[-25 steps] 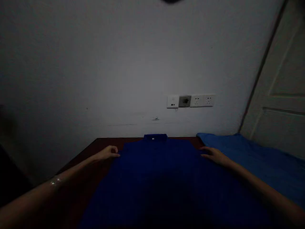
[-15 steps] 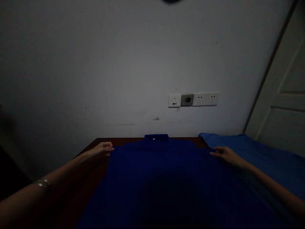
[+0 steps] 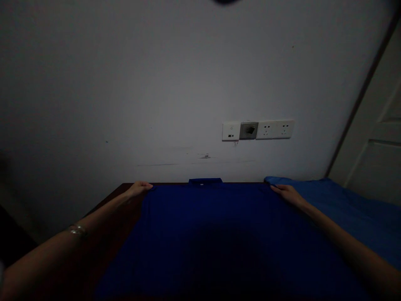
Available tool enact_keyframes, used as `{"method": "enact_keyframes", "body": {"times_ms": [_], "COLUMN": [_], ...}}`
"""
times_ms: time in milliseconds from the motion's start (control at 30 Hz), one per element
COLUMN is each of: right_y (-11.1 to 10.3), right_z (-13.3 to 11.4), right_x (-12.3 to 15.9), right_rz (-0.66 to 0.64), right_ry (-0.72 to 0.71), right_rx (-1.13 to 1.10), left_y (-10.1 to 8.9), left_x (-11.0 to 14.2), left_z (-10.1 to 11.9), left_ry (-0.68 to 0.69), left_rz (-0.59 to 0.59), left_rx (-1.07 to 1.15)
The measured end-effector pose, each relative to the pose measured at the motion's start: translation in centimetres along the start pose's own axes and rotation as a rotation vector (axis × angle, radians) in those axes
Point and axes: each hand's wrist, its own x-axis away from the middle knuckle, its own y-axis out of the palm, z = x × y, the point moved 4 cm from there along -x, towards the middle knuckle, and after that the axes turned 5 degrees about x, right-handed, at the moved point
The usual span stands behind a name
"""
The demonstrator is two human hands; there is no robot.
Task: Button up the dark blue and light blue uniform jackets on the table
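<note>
A dark blue shirt [image 3: 206, 209] lies spread over a dark reddish-brown table [image 3: 108, 223], its collar [image 3: 205, 181] with a small white label toward the wall. At the upper left edge of the cloth, my left hand [image 3: 139, 188] is closed and pinches the fabric. My right hand [image 3: 288, 194] grips the upper right edge in the same way. Between the hands the edge runs nearly straight, just in front of the collar. Deep shadow hides the near part of the shirt.
A lighter blue cloth [image 3: 338, 200] lies at the right. Behind the table rises a pale wall [image 3: 175, 92] with a row of switches and sockets [image 3: 258, 130]. A white panelled door [image 3: 379, 146] stands at the far right.
Both hands have carried the shirt's held edge away from me, toward the wall and closer to the collar. The shoulder area behind that edge is now covered. The view has shifted slightly.
</note>
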Motion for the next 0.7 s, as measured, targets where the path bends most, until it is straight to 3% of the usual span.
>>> {"method": "enact_keyframes", "body": {"times_ms": [167,267,500,700], "right_y": [2.7,3.7,3.7,3.6], "right_z": [0.2,0.3,-0.7,-1.0], "right_x": [-1.3,-0.7,0.6,0.6], "right_rz": [0.076,0.060,0.062,0.067], "right_ry": [-0.149,-0.151,-0.147,-0.167], "right_rx": [0.514,0.685,0.827,0.870], "left_y": [1.8,1.8,1.2,1.6], "left_x": [-2.4,-3.3,-3.6,-2.9], "left_z": [-2.6,-2.9,-2.5,-1.4], "left_ry": [-0.100,-0.047,-0.029,0.022], "left_rz": [0.083,0.065,-0.114,-0.132], "left_rx": [-0.264,-0.486,-0.514,-0.572]}}
